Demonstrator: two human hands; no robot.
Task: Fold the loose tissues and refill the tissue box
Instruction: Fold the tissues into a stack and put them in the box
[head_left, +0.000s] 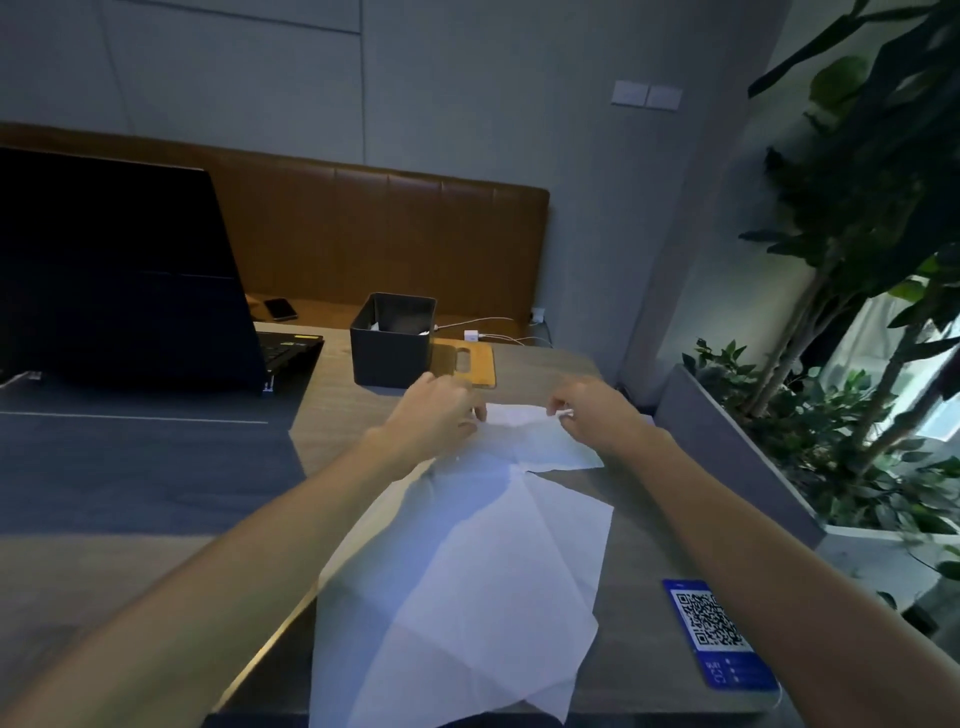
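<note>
Several loose white tissues (467, 571) lie spread over the table (353, 415) in front of me, overlapping. The farthest tissue (540, 441) has its far edge lifted. My left hand (441, 410) pinches its far left corner and my right hand (597, 410) pinches its far right corner. Just behind my hands stands the dark grey tissue box (392, 340), open at the top, with a bit of white showing inside. Its wooden lid (467, 364) with a slot lies flat next to it on the right.
An open black laptop (130, 280) stands at the left on a dark mat (130, 467). A blue QR-code card (717, 634) lies near the table's right front edge. A phone (280, 309) and a charger with cable (472, 335) rest on the brown bench behind. Plants (857, 312) fill the right.
</note>
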